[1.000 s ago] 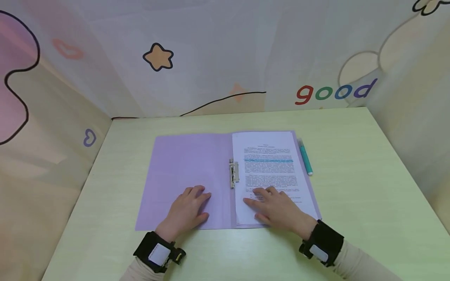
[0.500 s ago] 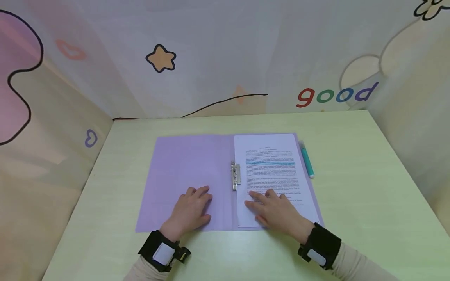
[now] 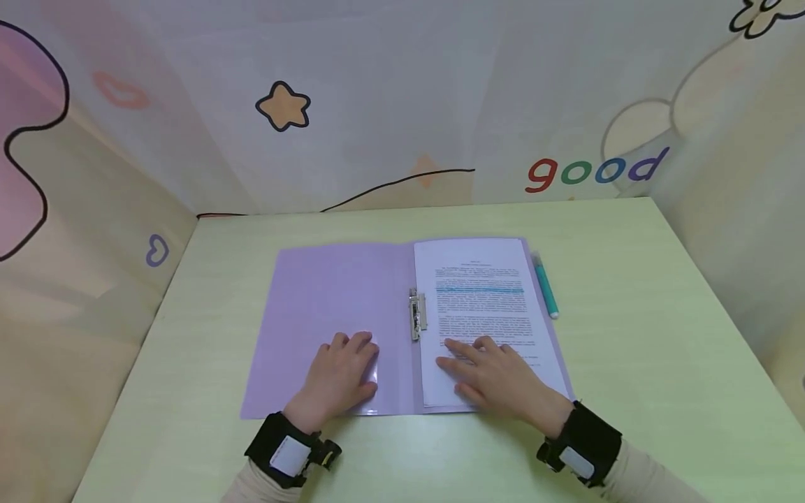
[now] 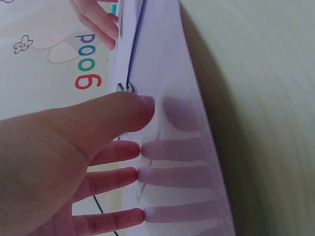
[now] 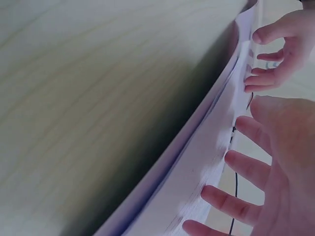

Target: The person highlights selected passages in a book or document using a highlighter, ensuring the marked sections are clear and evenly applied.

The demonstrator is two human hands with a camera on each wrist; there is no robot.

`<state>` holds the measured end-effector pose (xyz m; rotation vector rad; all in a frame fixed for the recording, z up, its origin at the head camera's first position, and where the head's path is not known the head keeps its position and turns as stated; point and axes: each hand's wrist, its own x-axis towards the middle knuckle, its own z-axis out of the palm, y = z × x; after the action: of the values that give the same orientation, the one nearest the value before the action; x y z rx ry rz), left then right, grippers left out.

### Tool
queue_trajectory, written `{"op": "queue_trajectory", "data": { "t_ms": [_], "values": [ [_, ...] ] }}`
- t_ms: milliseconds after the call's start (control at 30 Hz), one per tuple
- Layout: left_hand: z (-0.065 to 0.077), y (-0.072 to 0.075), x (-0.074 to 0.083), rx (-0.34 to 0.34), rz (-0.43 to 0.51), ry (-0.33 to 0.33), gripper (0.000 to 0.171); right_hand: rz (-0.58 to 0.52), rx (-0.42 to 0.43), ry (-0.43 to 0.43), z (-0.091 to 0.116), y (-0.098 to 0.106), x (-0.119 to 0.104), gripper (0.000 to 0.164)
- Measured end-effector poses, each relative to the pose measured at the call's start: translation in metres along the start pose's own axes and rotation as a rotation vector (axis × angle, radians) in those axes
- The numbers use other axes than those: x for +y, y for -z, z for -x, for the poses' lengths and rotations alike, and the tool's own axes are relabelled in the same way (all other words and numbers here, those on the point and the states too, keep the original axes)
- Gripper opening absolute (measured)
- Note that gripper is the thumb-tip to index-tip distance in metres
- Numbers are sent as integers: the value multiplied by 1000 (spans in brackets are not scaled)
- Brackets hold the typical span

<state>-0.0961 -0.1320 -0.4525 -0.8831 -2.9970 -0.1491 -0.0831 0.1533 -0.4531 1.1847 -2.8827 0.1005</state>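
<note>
A purple folder [image 3: 327, 293] lies spread flat on the table, with a metal clip [image 3: 416, 314] near its spine. Printed sheets [image 3: 481, 253] cover its right side; one line of text is marked in blue. My left hand [image 3: 336, 377] rests its fingertips on the bare left cover, and the left wrist view shows the fingers [image 4: 115, 175] spread and touching the glossy surface. On the lower part of the pages rests my right hand [image 3: 499, 377], fingers apart and holding nothing. In the right wrist view its fingertips meet the top sheet [image 5: 192, 177].
A teal marker [image 3: 546, 286] lies just beyond the folder's right edge. The pale table [image 3: 641, 314] meets a printed cloth backdrop [image 3: 390, 105] at the back and both sides.
Both hands stay almost where they were on the folder and pages. The right fingers have shifted slightly on the paper; the head view has moved a little.
</note>
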Motion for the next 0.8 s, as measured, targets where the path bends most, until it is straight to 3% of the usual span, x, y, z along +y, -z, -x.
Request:
{"op": "queue_trajectory", "data": {
  "t_ms": [233,600,700,800],
  "values": [
    [1,10,-3,70,-12,-23,41,-64,63,-64,2,13,5,43],
    [4,12,-8,176,-81,-20,39,-119,116,-105,11,18,31,39],
    [5,12,-8,206,-78,-32,39,-152,129,-157,13,17,42,36],
    [5,11,-7,227,-67,-41,38,-170,132,-269,16,17,57,31]
  ]
}}
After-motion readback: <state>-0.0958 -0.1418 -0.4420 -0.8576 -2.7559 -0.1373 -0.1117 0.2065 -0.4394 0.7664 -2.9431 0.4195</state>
